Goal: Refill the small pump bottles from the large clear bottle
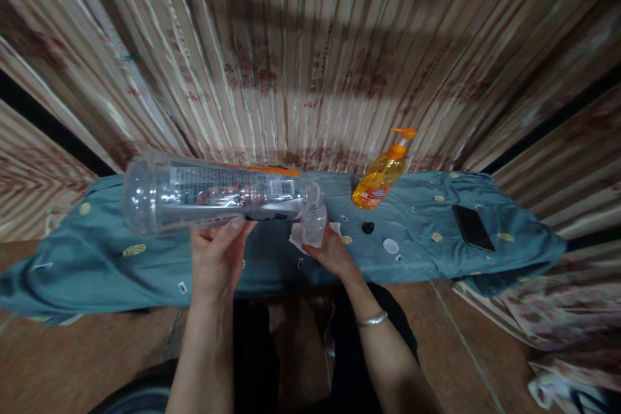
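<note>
My left hand is wrapped round a big clear plastic bottle with a silver and orange label, tipped onto its side. Its mouth points right and meets the top of a small clear bottle. That small bottle is gripped by my right hand, its fingers partly hidden behind it. A piece of white tissue shows beside the small bottle, at my right hand. Whether liquid is passing between the two bottles I cannot tell.
On the blue-green cloth stands a pump bottle of orange liquid. Near it lie a small black cap and a white round lid. Farther right is a dark phone. A patterned curtain hangs behind.
</note>
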Demonstrator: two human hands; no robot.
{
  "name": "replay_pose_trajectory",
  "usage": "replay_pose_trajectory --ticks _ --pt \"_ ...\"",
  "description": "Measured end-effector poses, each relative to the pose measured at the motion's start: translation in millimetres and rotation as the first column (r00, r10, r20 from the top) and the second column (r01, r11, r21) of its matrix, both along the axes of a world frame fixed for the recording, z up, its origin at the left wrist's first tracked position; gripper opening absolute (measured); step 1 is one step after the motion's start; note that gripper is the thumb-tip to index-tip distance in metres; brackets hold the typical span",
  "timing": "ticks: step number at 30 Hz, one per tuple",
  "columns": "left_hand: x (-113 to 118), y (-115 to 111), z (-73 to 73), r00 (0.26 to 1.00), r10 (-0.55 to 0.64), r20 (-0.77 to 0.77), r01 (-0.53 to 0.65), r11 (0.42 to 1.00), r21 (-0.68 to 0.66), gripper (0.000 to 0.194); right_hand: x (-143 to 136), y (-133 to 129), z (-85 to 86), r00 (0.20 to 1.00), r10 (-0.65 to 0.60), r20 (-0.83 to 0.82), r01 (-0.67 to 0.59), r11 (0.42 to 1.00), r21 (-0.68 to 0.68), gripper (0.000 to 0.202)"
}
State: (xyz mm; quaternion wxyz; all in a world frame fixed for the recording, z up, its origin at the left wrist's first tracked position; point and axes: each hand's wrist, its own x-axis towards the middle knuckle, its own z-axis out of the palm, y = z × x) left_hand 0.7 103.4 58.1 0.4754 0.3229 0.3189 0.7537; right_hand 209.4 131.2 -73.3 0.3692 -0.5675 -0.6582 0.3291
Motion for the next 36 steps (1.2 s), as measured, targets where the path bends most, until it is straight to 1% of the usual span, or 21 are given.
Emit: replay_pose_trajectory --ticks 8,14,19,25,28,36 --pt "0.8 -0.6 1.6 1.000 0.010 -0.010 -0.010 1.000 -0.019 0.071 -0.3 0.0 -0.6 1.000 -0.017 -0.005 0.016 1.000 -0.007 0.075" --pt "-1.5 0.9 -3.1 1.000 0.006 0.001 -0.006 1.000 0.019 0.065 -0.9 -1.0 2.3 1.000 -0.013 -0.013 0.013 1.000 -0.008 0.075" --pt "-2.6 2.7 -5.2 1.000 0.008 -0.002 -0.008 0.999 0.037 0.068 -0.8 -0.1 -0.7 1.000 -0.009 -0.016 0.010 1.000 0.014 0.075" --pt "-2.0 1.8 -3.7 1.000 -0.012 -0.011 0.012 1.000 0.024 0.062 0.6 0.9 -4.8 1.000 -0.006 -0.007 0.006 1.000 0.021 0.075" --pt "-1.1 1.7 -3.2 1.000 -0.016 -0.008 0.016 1.000 0.025 0.064 0.2 0.8 -6.3 1.000 -0.012 -0.008 0.012 1.000 0.020 0.077" --pt "-0.2 0.1 -0.1 1.000 -0.026 -0.008 0.026 1.000 0.004 0.064 -0.3 -0.3 -2.2 1.000 -0.006 -0.012 0.006 1.000 0.016 0.068"
